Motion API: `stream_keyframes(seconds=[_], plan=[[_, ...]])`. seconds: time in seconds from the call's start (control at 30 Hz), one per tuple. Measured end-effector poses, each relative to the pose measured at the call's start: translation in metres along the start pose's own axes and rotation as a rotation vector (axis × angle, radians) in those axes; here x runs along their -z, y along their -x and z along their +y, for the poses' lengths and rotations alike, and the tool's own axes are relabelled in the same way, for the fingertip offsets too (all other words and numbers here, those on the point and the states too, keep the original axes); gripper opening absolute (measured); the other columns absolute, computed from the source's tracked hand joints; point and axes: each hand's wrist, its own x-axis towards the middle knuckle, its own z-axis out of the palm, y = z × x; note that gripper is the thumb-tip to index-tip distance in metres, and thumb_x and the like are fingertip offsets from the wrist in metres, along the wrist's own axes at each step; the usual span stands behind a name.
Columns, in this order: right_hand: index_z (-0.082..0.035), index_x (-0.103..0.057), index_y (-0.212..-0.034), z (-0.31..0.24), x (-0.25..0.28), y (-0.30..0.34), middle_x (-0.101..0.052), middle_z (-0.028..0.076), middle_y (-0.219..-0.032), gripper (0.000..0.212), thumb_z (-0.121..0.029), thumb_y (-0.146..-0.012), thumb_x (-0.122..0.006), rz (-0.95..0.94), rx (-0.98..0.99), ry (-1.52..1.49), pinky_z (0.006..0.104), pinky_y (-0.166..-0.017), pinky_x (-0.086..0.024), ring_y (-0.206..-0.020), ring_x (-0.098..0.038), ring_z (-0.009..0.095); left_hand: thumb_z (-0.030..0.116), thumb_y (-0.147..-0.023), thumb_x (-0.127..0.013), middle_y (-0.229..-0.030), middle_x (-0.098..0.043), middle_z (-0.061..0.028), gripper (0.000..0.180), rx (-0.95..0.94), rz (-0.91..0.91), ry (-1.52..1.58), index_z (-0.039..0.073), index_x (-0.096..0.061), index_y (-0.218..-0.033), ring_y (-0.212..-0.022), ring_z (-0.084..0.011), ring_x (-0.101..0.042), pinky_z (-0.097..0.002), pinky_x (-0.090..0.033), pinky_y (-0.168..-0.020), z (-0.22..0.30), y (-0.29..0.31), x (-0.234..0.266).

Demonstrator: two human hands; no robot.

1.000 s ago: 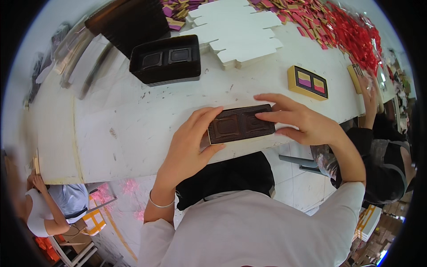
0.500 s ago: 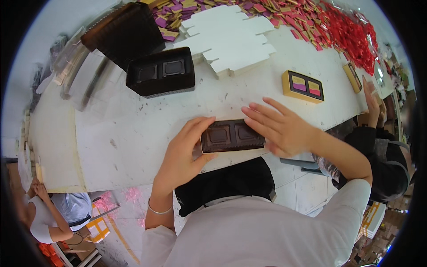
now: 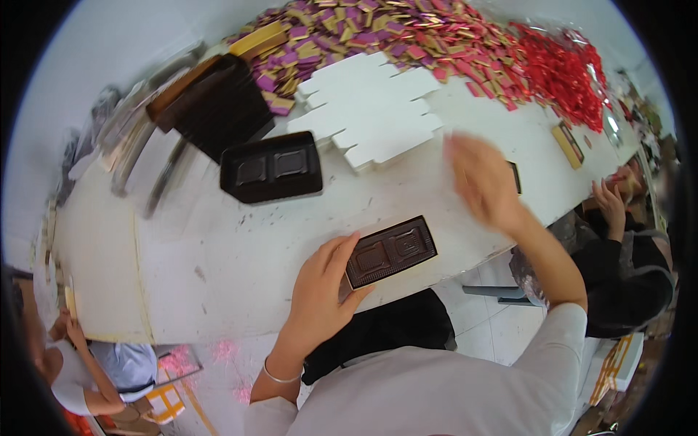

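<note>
Our right hand (image 3: 480, 178) has swung off the gold-edged box (image 3: 398, 272) since half a second ago, when its fingers lay over the right end, and the box now sits at more of a slant, its right end turned farther from us. Set into it is a brown tray (image 3: 389, 253) with two square wells, both bare. We have the box near the front of the white table (image 3: 211, 283), its left end grasped by our left hand (image 3: 320, 291): the thumb lies along the near corner, the index finger reaches the far left corner, and the right end is free of fingers. Our right hand is raised beyond that end, well apart from it; blur keeps us from telling whether it holds anything. Partly hidden just past it is a dark-topped box (image 3: 515, 176). Farther out we see black trays (image 3: 270, 192) nested together, white flat cartons (image 3: 371, 109) in a stack, and a spread of purple and gold pieces (image 3: 342, 29) beside a heap of red wrappers (image 3: 560, 73). To our right, a co-worker's hand (image 3: 611, 203) is lifted at the table edge.
</note>
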Motion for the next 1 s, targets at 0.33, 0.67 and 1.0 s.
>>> stream_keyframes(seconds=[0.33, 0.67, 1.0], plan=[[0.001, -0.063, -0.104, 0.185, -0.062, -0.062, -0.063, 0.019, -0.111, 0.041, -0.034, -0.085, -0.064, -0.344, -0.874, 0.027, 0.0447, -0.086, -0.048, -0.099, -0.061, 0.035, 0.027, -0.076, -0.075, -0.125, -0.049, -0.0156, 0.077, -0.104, -0.058, -0.277, -0.003, -0.040, -0.138, -0.094, -0.0304, -0.050, -0.0385, -0.041, -0.083, 0.004, -0.006, -0.011], [-0.002, -0.066, -0.101, 0.200, -0.088, -0.104, -0.064, 0.018, -0.102, 0.027, -0.019, -0.082, -0.062, -0.165, -0.774, 0.125, 0.0461, -0.082, -0.050, -0.093, -0.063, 0.036, 0.028, -0.075, -0.076, -0.122, -0.049, -0.0151, 0.079, -0.064, -0.047, -0.269, -0.003, -0.040, -0.138, -0.090, -0.0305, -0.049, -0.0385, -0.041, -0.082, 0.006, -0.004, -0.010], [-0.003, -0.068, -0.102, 0.226, -0.128, -0.145, -0.068, 0.018, -0.097, 0.028, -0.018, -0.079, -0.066, -0.262, -0.553, 0.097, 0.0425, -0.081, -0.051, -0.091, -0.065, 0.033, 0.026, -0.073, -0.078, -0.116, -0.053, -0.0173, 0.076, -0.073, -0.021, -0.166, -0.004, -0.045, -0.134, -0.093, -0.0315, -0.052, -0.0381, -0.042, -0.083, 0.003, -0.008, -0.008]])
